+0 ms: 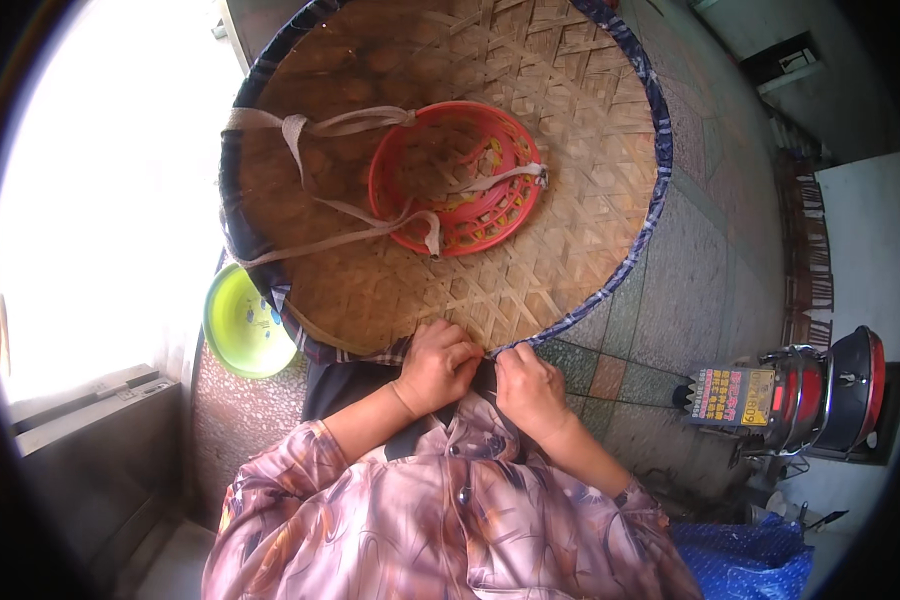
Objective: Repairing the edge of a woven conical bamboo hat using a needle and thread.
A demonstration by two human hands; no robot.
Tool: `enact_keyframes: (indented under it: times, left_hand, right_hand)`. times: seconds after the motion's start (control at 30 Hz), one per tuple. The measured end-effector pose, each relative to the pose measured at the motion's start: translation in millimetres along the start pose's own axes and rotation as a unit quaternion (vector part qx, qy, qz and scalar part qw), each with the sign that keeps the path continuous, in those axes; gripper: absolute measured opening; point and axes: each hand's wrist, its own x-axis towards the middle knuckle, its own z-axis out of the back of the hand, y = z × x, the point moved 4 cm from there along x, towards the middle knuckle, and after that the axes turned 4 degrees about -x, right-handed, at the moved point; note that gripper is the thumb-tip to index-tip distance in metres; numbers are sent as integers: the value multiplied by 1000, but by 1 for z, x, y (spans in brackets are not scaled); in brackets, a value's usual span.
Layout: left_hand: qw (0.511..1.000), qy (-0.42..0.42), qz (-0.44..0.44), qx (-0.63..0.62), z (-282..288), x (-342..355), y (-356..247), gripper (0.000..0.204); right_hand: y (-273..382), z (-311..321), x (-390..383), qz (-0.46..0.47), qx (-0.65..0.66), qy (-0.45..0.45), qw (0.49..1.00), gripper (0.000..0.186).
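Observation:
A large round woven bamboo tray (590, 150) fills the upper middle, its rim bound in blue patterned cloth, part of which hangs loose along the lower left. Inside lie a red plastic basket (460, 225) and pale fabric straps (320, 126). At the near rim, my left hand (435, 362) has curled fingers closed on the cloth edge. Just right of it, my right hand (530, 392) pinches the bound rim. The fingertips of both are too small and partly hidden to show whether anything finer is held.
A green plastic basin (242, 330) stands left of the tray, beside a bright opening. On the right are a parked scooter (805, 400) with a black-and-red box and a row of wooden chairs (808, 260). Blue dotted fabric (750, 560) lies at the lower right.

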Motion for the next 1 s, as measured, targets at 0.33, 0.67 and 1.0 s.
enact_keyframes:
  times: [0.33, 0.67, 1.0]
  left_hand:
    - [1000, -2, -3, 9, -2, -1, -3, 18]
    - [999, 12, -13, 48, 6, 3, -8, 16]
    - [990, 46, -14, 130, 4, -15, 0, 25]
  right_hand:
    - [-2, -13, 2, 16, -21, -24, 999, 5]
    - [8, 16, 38, 26, -48, 104, 993, 11]
    - [11, -23, 69, 106, -170, 221, 954, 16]
